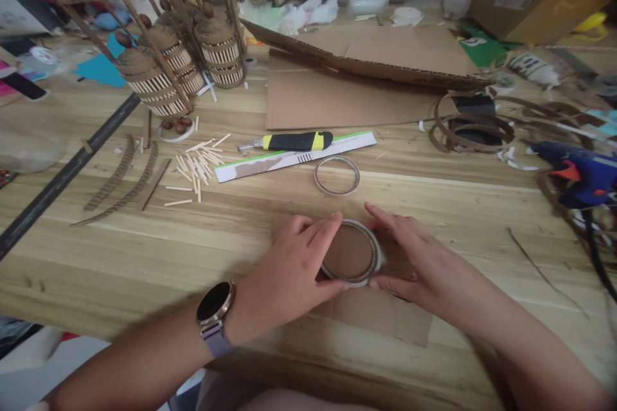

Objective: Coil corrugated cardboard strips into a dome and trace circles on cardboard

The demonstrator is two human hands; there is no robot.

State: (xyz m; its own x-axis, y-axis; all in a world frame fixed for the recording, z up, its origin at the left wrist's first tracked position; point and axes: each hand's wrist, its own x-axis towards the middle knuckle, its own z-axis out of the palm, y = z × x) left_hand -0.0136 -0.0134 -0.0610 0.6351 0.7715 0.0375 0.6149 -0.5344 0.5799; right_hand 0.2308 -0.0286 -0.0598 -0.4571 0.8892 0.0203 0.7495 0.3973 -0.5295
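Observation:
A pale grey ring (378,263) lies on a small piece of brown cardboard (400,324), which shows through its middle. My left hand (303,257) grips the ring's left side, thumb at its lower edge and fingers at its upper left. From the other side my right hand (409,257) holds it, with the thumb at the lower right and the fingers curved around the upper right. A second, thinner ring (357,178) rests flat on the table just beyond. Behind that, a yellow and black utility knife (296,141) lies across a white strip with a green edge (250,168).
Small wooden sticks (195,170) and curved brown strips (113,173) are scattered to the left. Several lantern-like bamboo models (219,51) stand behind them. Large cardboard sheets (308,99) lie at the back. On the right are a blue glue gun (585,173) and coiled brown strips (467,131).

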